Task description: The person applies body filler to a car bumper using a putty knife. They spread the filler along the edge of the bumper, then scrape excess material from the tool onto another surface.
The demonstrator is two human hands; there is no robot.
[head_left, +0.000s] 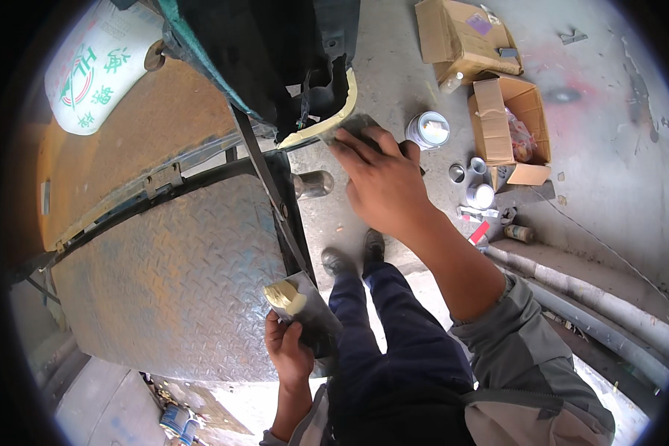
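Near the lower centre of the frame, a smooth, slightly glossy plate (314, 303) bears thick, matt cream paste (283, 295), and a similar-looking pale strip (349, 100) edges the black panel (256, 52) at the upper centre. At the left, the ridged sheet (178, 275) looks like scuffed, rust-stained metal, with a shiny, plastic-looking sack (97, 74) at the upper left. Matt cardboard boxes (492, 111) stand on the stained concrete floor (595, 163) at the upper right.
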